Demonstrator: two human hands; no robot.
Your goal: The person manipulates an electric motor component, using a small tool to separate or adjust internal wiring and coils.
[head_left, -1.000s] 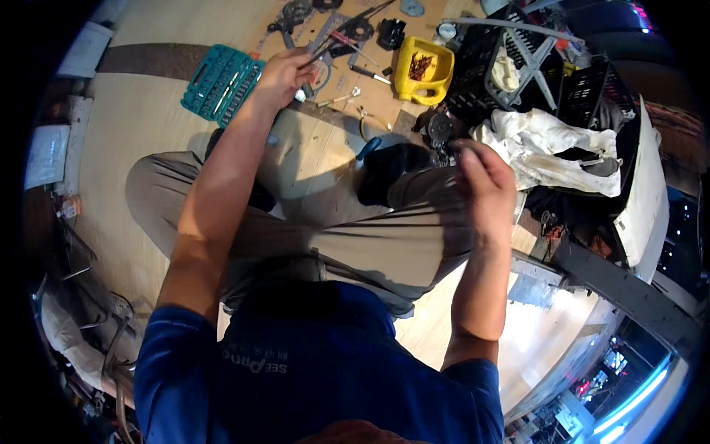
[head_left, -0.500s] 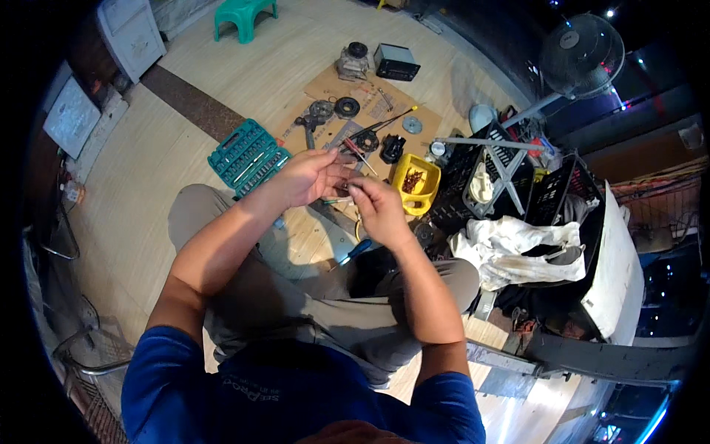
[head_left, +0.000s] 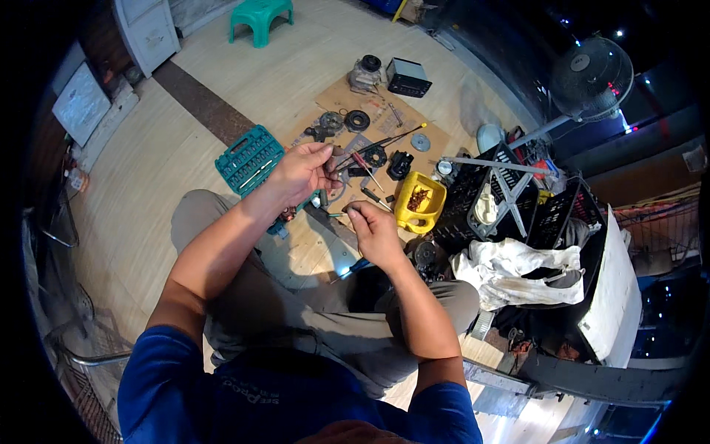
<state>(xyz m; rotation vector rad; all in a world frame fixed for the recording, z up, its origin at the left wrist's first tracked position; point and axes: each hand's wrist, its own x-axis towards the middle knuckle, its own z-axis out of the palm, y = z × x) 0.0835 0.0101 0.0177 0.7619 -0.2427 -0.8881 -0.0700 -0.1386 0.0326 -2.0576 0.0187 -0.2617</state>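
Note:
My left hand (head_left: 303,174) is raised over the near edge of a cardboard sheet (head_left: 333,96), its thumb and fingers apart. Lower and to the right, my right hand (head_left: 376,233) pinches with thumb and forefinger; whatever is between them is too small to name. Beside my left wrist lies a teal socket set case (head_left: 251,159), opened out. A yellow cut-out container (head_left: 421,203) with small copper-coloured parts stands just beyond my right hand. Near my right wrist is a blue-handled screwdriver (head_left: 351,268). A red-handled screwdriver (head_left: 364,164) rests on the cardboard between several dark parts.
Farther out are a black ring-shaped part (head_left: 357,120), a grey metal unit (head_left: 365,75) and a boxy car radio (head_left: 408,78). A green stool (head_left: 260,21) stands far off. To the right are black crates (head_left: 510,196), a white cloth (head_left: 518,270) and a fan (head_left: 592,78).
My hands, close together before, have moved apart. The right hand has come down and nearer to me. My left palm, which faced up, has turned, and the whole view has shifted slightly.

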